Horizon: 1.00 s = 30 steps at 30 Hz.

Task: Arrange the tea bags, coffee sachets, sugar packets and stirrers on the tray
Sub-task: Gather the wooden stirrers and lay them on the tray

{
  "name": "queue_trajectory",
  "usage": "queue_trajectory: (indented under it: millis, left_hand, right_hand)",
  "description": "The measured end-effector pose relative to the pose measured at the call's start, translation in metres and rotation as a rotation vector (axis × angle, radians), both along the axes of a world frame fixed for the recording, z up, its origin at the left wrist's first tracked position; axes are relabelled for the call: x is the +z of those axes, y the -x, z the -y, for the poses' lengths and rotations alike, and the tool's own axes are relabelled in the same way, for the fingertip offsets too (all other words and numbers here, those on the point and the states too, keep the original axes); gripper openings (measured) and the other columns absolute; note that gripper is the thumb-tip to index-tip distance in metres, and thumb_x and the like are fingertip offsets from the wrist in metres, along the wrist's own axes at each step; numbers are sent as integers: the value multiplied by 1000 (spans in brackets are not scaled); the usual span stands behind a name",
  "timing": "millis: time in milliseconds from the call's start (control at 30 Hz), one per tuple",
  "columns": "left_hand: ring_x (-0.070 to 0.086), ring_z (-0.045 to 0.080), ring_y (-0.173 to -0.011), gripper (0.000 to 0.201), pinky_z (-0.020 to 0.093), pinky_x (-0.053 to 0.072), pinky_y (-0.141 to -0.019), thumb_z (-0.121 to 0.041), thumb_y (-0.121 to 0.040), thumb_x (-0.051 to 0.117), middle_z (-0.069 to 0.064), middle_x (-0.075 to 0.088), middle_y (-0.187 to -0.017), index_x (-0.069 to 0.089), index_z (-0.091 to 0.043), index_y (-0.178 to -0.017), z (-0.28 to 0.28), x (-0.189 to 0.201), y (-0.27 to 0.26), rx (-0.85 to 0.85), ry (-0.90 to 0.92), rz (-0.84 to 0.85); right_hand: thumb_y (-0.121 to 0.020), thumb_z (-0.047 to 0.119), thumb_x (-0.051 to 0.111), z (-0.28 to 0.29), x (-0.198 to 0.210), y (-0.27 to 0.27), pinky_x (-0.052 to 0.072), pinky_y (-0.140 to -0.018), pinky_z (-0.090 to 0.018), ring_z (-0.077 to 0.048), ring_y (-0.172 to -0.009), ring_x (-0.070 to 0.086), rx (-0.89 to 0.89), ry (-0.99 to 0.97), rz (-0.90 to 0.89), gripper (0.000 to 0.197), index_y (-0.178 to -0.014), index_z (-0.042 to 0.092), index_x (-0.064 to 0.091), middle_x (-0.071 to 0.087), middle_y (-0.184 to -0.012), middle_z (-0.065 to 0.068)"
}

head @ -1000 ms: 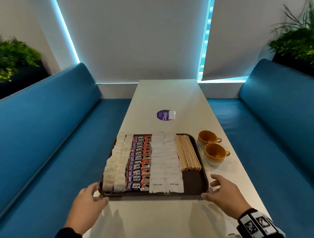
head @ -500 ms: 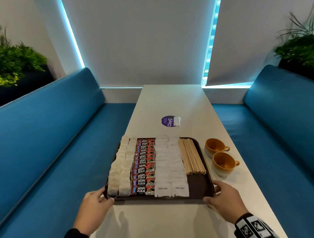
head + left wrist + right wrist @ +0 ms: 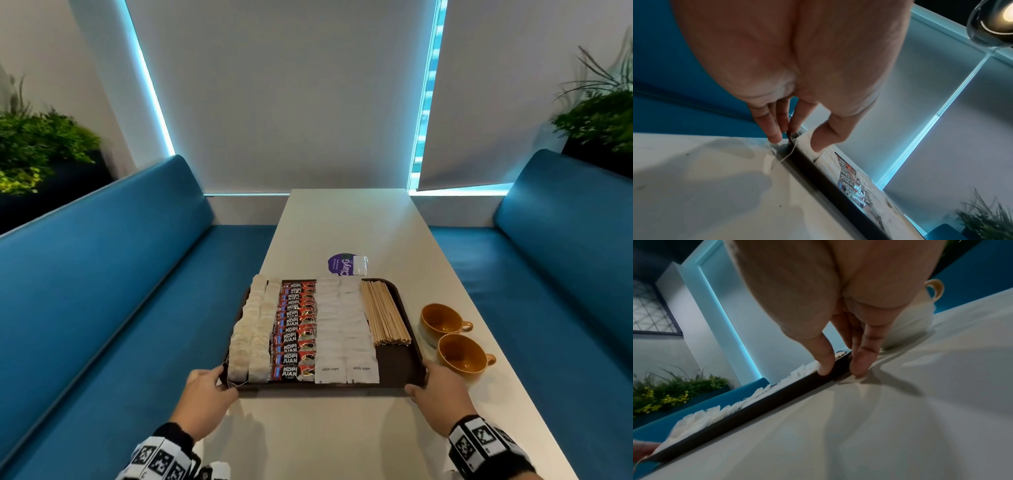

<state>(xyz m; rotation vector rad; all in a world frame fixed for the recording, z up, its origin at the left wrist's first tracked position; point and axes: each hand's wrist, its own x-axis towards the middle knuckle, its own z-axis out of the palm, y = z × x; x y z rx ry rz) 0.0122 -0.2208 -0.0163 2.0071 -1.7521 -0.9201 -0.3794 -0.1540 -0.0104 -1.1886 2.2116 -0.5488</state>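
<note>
A dark brown tray [image 3: 397, 363] lies on the white table. On it, left to right, lie two rows of tea bags [image 3: 253, 329], a row of red coffee sachets [image 3: 296, 335], two rows of white sugar packets [image 3: 342, 335] and a bundle of wooden stirrers [image 3: 385, 315]. My left hand [image 3: 222, 377] pinches the tray's near left corner. In the left wrist view its thumb presses the nearest tea bag [image 3: 807, 146] and its fingers sit at the rim [image 3: 828, 186]. My right hand [image 3: 419, 378] pinches the near right corner, thumb on the rim [image 3: 756, 405].
Two mustard cups [image 3: 459, 353] stand just right of the tray, close to my right hand. A purple round sticker [image 3: 342, 265] with a small white packet lies beyond the tray. Blue benches [image 3: 102, 291] flank the narrow table. A tea bag string [image 3: 787, 155] hangs over the rim.
Both hands have moved in from just short of the tray and now pinch its near corners. The goods on the tray lie as before.
</note>
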Motion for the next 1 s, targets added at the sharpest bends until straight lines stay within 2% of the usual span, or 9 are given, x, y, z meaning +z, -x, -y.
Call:
queue_trajectory:
  millis: [100, 233, 400, 467, 600, 667, 733, 833, 1000]
  left_hand:
    - [57, 14, -98, 32, 31, 46, -92, -14, -89, 63, 2, 37, -121, 47, -40, -100, 4, 10, 8, -11, -4, -18]
    - [53, 13, -99, 36, 29, 44, -95, -11, -90, 63, 1, 32, -124, 41, -31, -111, 12, 12, 12, 3, -32, -49]
    - [51, 13, -97, 35, 33, 46, -100, -11, -90, 63, 2, 32, -126, 44, -30, -112, 15, 19, 16, 14, -52, -58]
    - [53, 19, -104, 32, 39, 46, -104, -14, -89, 64, 5, 34, -130, 49, -29, -112, 15, 21, 19, 59, -39, -45]
    - [36, 31, -131, 55, 43, 34, -112, -24, -91, 60, 8, 39, -141, 45, -18, -144, 12, 41, 40, 125, 158, 27]
    - [45, 26, -123, 48, 41, 41, -106, -21, -90, 60, 5, 51, -133, 53, -22, -137, 9, 60, 63, 56, 251, -43]
    - [57, 14, -103, 32, 30, 48, -89, -18, -91, 63, -3, 62, -116, 62, -25, -122, 4, 79, 90, -75, 324, -98]
    - [60, 2, -82, 18, 11, 45, -68, -19, -94, 63, -13, 65, -97, 67, -30, -107, -3, 98, 139, -312, 378, -114]
    - [58, 6, -95, 20, 18, 46, -83, -23, -94, 62, -15, 60, -102, 68, -27, -112, -7, 100, 224, -666, 314, -18]
  right_hand:
    - [-97, 28, 68, 11, 0, -4, 53, -106, -36, -23, -132, 58, 24, -18, -71, 70, -157, 14, 33, 59, -144, -8]
    - [-100, 27, 63, 23, 4, -9, 47, -111, -37, -25, -137, 53, 25, -14, -112, 71, -159, 11, 27, 55, -148, -10]
    - [-100, 26, 64, 24, 9, -10, 45, -113, -39, -26, -141, 49, 32, 3, -110, 70, -159, 12, 29, 52, -151, -10]
    - [-99, 26, 65, 19, 13, -10, 48, -111, -35, -23, -135, 55, 55, 1, -98, 68, -157, 11, 33, 58, -145, -8]
    - [-99, 24, 65, -2, 26, -6, 53, -95, -26, -14, -113, 64, 133, 43, -13, 47, -143, 17, 53, 68, -124, 0]
    - [-99, 25, 65, -19, 37, 0, 53, -81, -17, -6, -99, 64, 184, 103, 19, 28, -127, 24, 65, 68, -110, 8]
    - [-99, 25, 66, -36, 52, 8, 50, -74, -14, -5, -91, 63, 240, 156, 11, 15, -112, 32, 67, 66, -100, 13]
    - [-99, 28, 66, -55, 70, 26, 48, -73, -11, -2, -89, 60, 342, 190, -130, 17, -111, 39, 63, 61, -99, 21]
    - [-98, 34, 63, -60, 76, 69, 39, -84, -13, -2, -102, 47, 359, 201, -392, 25, -122, 35, 64, 50, -112, 19]
